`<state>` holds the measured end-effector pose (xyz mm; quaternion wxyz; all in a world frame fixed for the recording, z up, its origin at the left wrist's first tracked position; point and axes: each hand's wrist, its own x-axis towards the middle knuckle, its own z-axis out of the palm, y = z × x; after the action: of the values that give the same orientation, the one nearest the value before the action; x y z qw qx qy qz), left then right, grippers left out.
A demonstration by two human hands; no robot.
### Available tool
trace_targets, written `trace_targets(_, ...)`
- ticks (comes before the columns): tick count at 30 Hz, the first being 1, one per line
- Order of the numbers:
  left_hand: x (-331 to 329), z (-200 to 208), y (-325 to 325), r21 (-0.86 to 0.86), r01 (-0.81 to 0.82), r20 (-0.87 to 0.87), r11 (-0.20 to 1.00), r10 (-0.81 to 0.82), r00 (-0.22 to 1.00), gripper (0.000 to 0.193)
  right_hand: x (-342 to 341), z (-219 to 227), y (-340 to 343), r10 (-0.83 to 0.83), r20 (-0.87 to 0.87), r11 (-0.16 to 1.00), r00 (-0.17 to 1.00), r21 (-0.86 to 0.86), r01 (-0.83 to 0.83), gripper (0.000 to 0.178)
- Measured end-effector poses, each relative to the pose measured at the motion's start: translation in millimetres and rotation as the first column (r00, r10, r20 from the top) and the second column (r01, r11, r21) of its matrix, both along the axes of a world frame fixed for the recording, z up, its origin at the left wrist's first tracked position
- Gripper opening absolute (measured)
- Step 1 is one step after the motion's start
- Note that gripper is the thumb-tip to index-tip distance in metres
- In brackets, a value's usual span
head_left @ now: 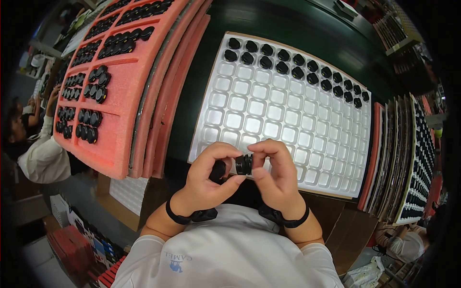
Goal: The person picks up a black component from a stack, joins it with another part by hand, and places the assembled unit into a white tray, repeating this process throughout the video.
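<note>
Between my two hands is a small black ribbed cylinder, like a lens barrel (243,164). My left hand (201,177) pinches its left side with thumb and forefinger. My right hand (278,178) has thumb and fingertips on its right side. A second black round piece (218,171) sits in the curl of my left hand. Just beyond my hands lies a white plastic tray (257,108) of square pockets; its two far rows hold similar black pieces (282,55).
At the left, a stack of pink foam trays (129,86) carries many black round pieces. More filled trays (408,158) stand stacked at the right. A cardboard box (117,201) is low on the left. Another person in a white sleeve (45,161) works at the far left.
</note>
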<state>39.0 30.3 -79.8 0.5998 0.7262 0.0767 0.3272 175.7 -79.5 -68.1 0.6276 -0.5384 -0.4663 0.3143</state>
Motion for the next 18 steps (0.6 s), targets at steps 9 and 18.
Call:
trace_targets(9, -2.0, 2.2, -0.7, -0.082, 0.044, 0.016, 0.996, -0.043, 0.999, 0.039, -7.3, -2.2, 2.2, 0.069, -0.203, 0.997, 0.977, 0.058, -0.058, 0.023)
trace_targets(18, -3.2, 1.7, 3.1, -0.065, 0.095, 0.046, 0.993, -0.092, 0.995, 0.038, -7.7, -2.2, 3.6, 0.114, -0.207, 0.991, 0.972, 0.090, -0.097, 0.024)
